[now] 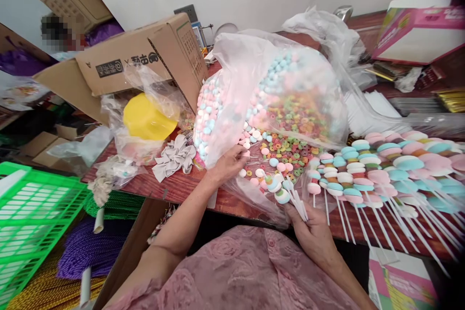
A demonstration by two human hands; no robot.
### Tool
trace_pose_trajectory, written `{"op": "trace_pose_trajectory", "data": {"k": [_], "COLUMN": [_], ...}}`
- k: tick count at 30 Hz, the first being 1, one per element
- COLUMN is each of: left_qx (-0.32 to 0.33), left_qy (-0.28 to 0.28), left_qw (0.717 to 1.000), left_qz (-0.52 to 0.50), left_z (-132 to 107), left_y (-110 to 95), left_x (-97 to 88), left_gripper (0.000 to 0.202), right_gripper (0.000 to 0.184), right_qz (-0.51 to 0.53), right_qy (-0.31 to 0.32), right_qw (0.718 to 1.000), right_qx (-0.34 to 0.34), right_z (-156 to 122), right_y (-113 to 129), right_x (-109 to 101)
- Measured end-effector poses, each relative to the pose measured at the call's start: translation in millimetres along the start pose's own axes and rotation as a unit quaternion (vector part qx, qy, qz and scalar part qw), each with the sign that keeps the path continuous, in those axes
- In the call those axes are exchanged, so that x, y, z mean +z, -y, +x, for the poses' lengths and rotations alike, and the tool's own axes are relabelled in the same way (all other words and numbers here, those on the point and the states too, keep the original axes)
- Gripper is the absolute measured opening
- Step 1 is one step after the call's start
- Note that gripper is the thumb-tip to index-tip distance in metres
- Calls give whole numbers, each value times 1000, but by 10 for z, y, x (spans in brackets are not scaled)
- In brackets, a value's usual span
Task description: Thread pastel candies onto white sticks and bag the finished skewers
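My right hand (312, 230) is closed around several white candy sticks (298, 206). Pastel candies (281, 195) are threaded on the upper ends of some of them. My left hand (228, 164) reaches over the loose candy, fingers drawn together at the tips; whatever is between them is too small to make out. Around it lie pink, white and blue button-shaped candies (273, 162) and coloured ring candies (296, 155), spilling from a large clear plastic bag (240, 72). Many finished-looking candy skewers (366, 174), stacked in pink, blue and white, lie right of my right hand.
A cardboard box (138, 55) stands left of the bag, with a yellow bowl-like piece (148, 117) in plastic before it. A grey cloth (176, 157) lies near the table edge. Left below are a green basket (39, 227) and purple cord bundles (94, 247). A pink carton (417, 29) stands back right.
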State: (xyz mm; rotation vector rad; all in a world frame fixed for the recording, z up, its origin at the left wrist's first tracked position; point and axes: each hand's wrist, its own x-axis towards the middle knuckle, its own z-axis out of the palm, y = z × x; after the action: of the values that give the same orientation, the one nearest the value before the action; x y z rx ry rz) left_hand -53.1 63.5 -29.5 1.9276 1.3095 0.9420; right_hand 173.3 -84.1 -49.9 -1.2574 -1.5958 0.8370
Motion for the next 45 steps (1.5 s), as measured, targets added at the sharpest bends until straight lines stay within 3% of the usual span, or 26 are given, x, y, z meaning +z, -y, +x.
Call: {"op": "trace_pose_trajectory", "data": {"k": [3, 6, 10, 14, 20, 23, 27, 30, 33, 36, 45], "left_qx": [-77, -127, -155, -147, -136, -115, -24, 73, 135, 152, 210], "left_qy": [-17, 0, -12, -31, -79, -93, -126, -112, -107, -110, -146], "left_qw": [972, 921, 875, 861, 876, 897, 955, 982, 983, 982, 967], "left_qz": [-224, -368, -458, -486, -456, -416, -266, -136, -60, -14, 0], "left_z": [-126, -245, -354, -405, -466, -504, -548, -576, -604, -628, -620], "left_y": [-200, -393, -504, -525, -514, -496, -510, -538, -548, -542, -483], "left_x": [31, 53, 115, 165, 201, 220, 196, 162, 157, 184, 168], "left_gripper": [35, 40, 38, 39, 40, 43, 31, 21, 16, 15, 29], "right_gripper": [23, 23, 18, 20, 27, 29, 33, 33, 32, 28, 31], "right_qz": [7, 5, -16, -54, -115, -137, -171, -194, -199, -185, -136], "right_qy": [-25, -41, -20, -7, -4, 18, 49, 57, 52, 57, 67], "right_qw": [1000, 999, 999, 997, 992, 989, 984, 979, 979, 981, 988], "right_qx": [1, 1, -34, -60, -61, -46, -20, -1, 3, 3, -16], "right_z": [-4, -8, -19, -22, -32, -54, -84, -95, -87, -64, -10], "right_y": [25, 53, 124, 221, 272, 259, 230, 219, 225, 244, 485], "right_x": [-12, -24, -31, -49, -71, -71, -78, -92, -116, -131, 47]}}
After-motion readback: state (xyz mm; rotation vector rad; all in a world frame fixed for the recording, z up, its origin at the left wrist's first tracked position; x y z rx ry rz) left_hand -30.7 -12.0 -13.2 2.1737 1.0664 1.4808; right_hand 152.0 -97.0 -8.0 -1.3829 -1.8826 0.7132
